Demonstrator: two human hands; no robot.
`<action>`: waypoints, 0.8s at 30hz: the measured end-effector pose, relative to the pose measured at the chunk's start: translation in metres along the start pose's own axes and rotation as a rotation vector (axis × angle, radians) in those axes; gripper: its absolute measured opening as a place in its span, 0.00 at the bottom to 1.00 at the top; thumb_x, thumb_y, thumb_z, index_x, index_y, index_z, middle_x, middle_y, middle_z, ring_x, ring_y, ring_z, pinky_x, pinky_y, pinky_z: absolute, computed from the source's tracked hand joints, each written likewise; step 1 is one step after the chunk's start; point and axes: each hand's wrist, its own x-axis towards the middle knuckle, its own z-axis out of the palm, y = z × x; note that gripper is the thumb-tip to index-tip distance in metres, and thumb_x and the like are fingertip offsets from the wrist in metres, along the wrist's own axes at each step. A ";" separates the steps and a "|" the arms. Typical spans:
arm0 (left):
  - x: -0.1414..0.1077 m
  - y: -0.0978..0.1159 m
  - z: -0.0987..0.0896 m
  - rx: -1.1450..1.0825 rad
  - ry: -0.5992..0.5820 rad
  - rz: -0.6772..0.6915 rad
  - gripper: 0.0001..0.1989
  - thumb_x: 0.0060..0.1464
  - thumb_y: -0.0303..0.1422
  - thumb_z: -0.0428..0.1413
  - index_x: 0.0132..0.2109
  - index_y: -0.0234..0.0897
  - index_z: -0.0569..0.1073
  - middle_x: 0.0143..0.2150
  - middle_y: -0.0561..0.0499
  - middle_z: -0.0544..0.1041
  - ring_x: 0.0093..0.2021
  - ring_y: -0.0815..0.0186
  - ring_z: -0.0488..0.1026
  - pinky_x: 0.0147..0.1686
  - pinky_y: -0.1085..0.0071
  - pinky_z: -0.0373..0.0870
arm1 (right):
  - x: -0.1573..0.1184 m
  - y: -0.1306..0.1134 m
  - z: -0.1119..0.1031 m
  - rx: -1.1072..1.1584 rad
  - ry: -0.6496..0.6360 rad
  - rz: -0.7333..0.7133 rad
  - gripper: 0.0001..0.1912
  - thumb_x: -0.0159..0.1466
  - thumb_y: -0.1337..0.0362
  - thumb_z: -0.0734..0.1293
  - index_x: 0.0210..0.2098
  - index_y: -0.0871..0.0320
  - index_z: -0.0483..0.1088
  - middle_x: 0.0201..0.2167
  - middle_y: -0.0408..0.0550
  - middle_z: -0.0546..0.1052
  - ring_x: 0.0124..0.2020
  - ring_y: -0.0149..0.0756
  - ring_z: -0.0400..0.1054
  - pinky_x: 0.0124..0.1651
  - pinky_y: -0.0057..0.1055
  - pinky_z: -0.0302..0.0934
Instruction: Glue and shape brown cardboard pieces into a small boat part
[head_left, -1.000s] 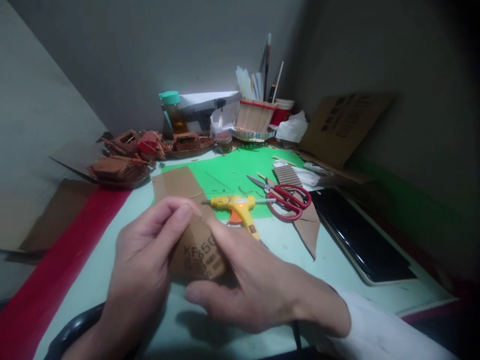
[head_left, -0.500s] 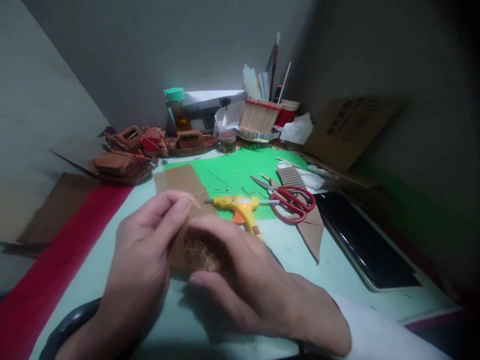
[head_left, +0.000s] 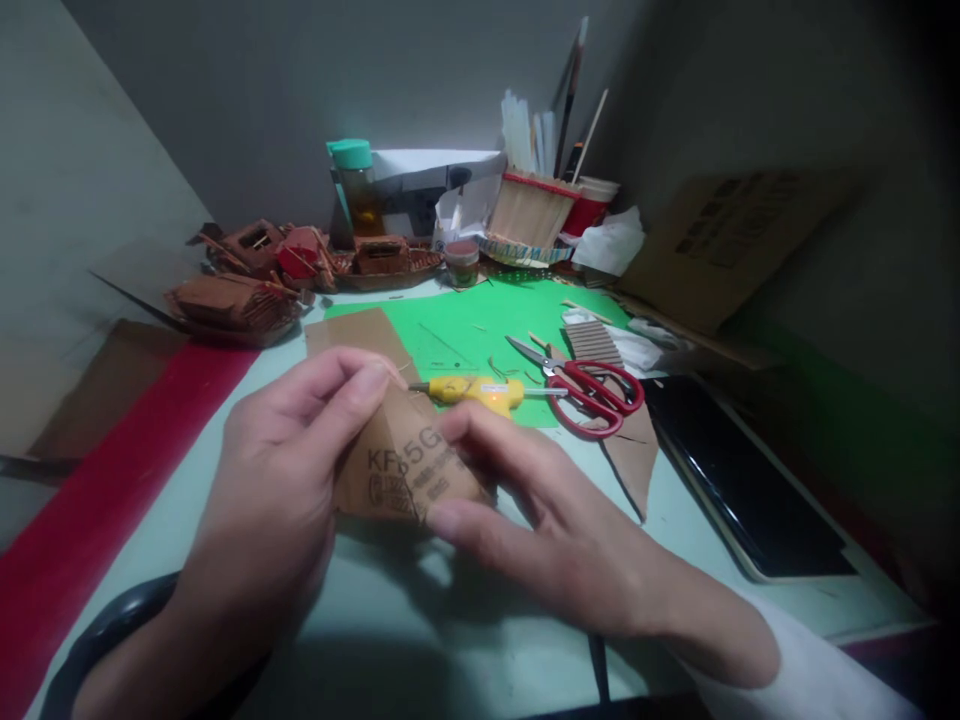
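My left hand (head_left: 300, 440) pinches the upper left edge of a brown cardboard piece (head_left: 412, 465) printed with black letters. On the right side of this piece, the thumb and bent fingers of my right hand (head_left: 532, 510) hold its edge. A seam or fold runs down the printed face. Just beyond the fingers lies a yellow glue gun (head_left: 476, 393), its handle largely hidden by my right hand. Red-handled scissors (head_left: 592, 395) rest to the right of it, over cardboard scraps (head_left: 637, 455).
A green sheet (head_left: 480, 315) and a flat cardboard strip (head_left: 360, 325) lie behind my hands. A black phone (head_left: 750, 480) is at the right. Brown model boats (head_left: 232, 305), a teal-lidded bottle (head_left: 360, 190) and a stick holder (head_left: 532, 212) stand at the back.
My right hand has moved right along the cardboard, showing more of its print. The cardboard's right part now extends farther right. The view has shifted slightly.
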 end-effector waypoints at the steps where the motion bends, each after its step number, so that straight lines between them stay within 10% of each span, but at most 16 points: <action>1: 0.001 0.000 0.001 -0.011 -0.001 0.001 0.06 0.53 0.38 0.62 0.32 0.42 0.78 0.28 0.56 0.74 0.27 0.70 0.68 0.23 0.81 0.66 | 0.000 0.000 -0.001 -0.005 -0.009 0.021 0.05 0.65 0.65 0.66 0.38 0.58 0.64 0.37 0.42 0.72 0.36 0.30 0.66 0.36 0.27 0.61; 24: -0.012 0.006 0.010 0.133 0.089 0.020 0.05 0.55 0.38 0.60 0.32 0.45 0.77 0.30 0.57 0.74 0.27 0.70 0.68 0.21 0.80 0.64 | -0.005 -0.001 0.011 -0.032 0.102 0.043 0.08 0.58 0.72 0.67 0.28 0.57 0.63 0.24 0.37 0.66 0.25 0.26 0.57 0.25 0.23 0.52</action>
